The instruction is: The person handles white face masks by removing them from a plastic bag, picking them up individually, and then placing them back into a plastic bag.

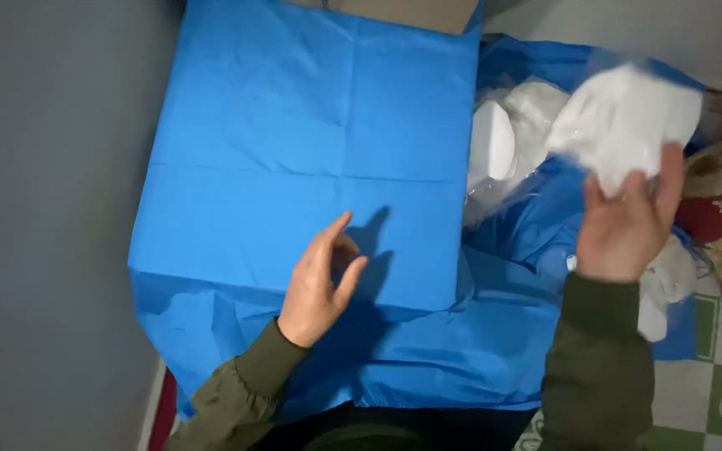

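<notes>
White crinkly plastic-wrapped packet, upper right of the frame, is pinched in the right hand; left hand hovers loose, empty, over the blue sheet; best gripped firmly, lifted clear

Both arms wear long sleeves of a dark olive-green cloth, plain and unmarked. The left sleeve looks slightly shiny and creases into soft folds toward its cuff, which sits snug at the wrist. The right sleeve is darker and smoother, with a broad plain cuff. Beyond the cuffs the left hand and right hand are bare: no gloves, rings or watch show.
</notes>
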